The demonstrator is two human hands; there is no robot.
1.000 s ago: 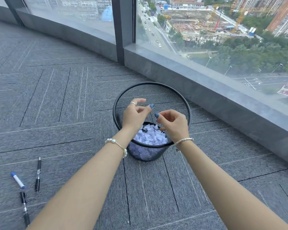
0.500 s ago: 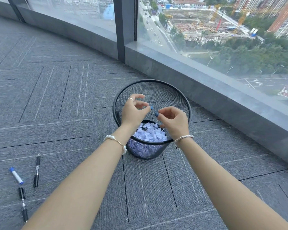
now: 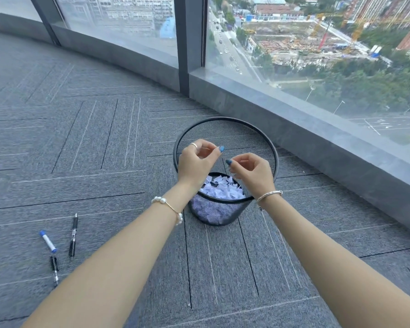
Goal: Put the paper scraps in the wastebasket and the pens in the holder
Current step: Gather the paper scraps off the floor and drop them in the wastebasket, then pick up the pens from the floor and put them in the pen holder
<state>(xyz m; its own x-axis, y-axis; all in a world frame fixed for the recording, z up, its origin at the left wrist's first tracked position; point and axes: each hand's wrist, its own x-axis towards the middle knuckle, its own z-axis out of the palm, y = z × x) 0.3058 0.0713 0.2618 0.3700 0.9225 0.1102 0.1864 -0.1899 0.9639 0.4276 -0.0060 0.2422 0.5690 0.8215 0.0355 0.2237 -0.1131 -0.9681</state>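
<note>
A black mesh wastebasket (image 3: pixel 225 125) stands on the grey carpet near the window ledge. White paper scraps (image 3: pixel 223 191) lie heaped in its bottom. My left hand (image 3: pixel 195 164) and my right hand (image 3: pixel 251 172) hover over the basket's mouth, fingers loosely curled and apart, and I see nothing held in either. On the carpet to the left lie three pens: a blue-capped white marker (image 3: pixel 48 241), a black pen (image 3: pixel 73 235) beside it, and another black pen (image 3: pixel 55 269) nearer to me. No pen holder is in view.
A grey window ledge (image 3: pixel 317 147) curves behind and to the right of the basket, with tall glass above it. A dark window post (image 3: pixel 187 43) rises behind the basket. Grey carpet tiles (image 3: pixel 81 150) stretch to the left and toward me.
My hands have risen slightly over the basket and the fingers have spread a little. The view has shifted, so the pens sit higher and further right in the frame.
</note>
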